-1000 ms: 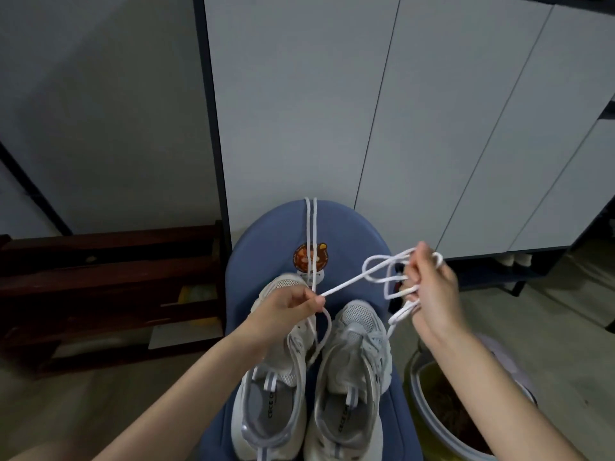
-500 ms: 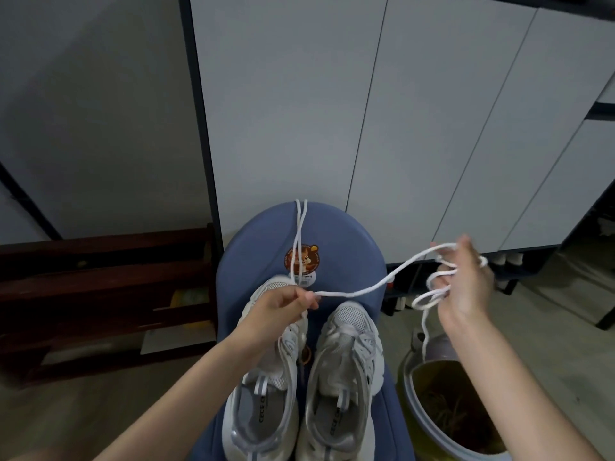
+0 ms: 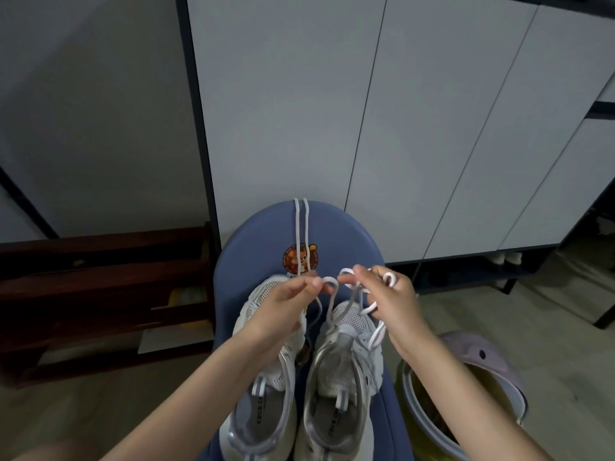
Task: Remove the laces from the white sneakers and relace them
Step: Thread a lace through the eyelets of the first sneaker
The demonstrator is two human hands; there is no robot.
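Two white sneakers stand side by side on a blue stool (image 3: pixel 253 257), toes pointing away: the left sneaker (image 3: pixel 266 387) and the right sneaker (image 3: pixel 342 377). My left hand (image 3: pixel 283 304) pinches a white lace (image 3: pixel 331 294) above the left sneaker's toe. My right hand (image 3: pixel 389 297) holds several loops of the same lace gathered around its fingers, close to the left hand. A short slack loop hangs between the hands. Another white lace (image 3: pixel 301 234) lies doubled over the stool's far edge.
White cabinet doors (image 3: pixel 366 128) rise behind the stool. A dark wooden rack (image 3: pixel 100 294) stands on the left. A lidded bin (image 3: pixel 466 404) with yellowish contents sits on the floor at the right, under my right forearm.
My right hand swung out to the right, pulling the lace taut, then came back in beside the left hand. The lace between them now hangs slack in a small loop.
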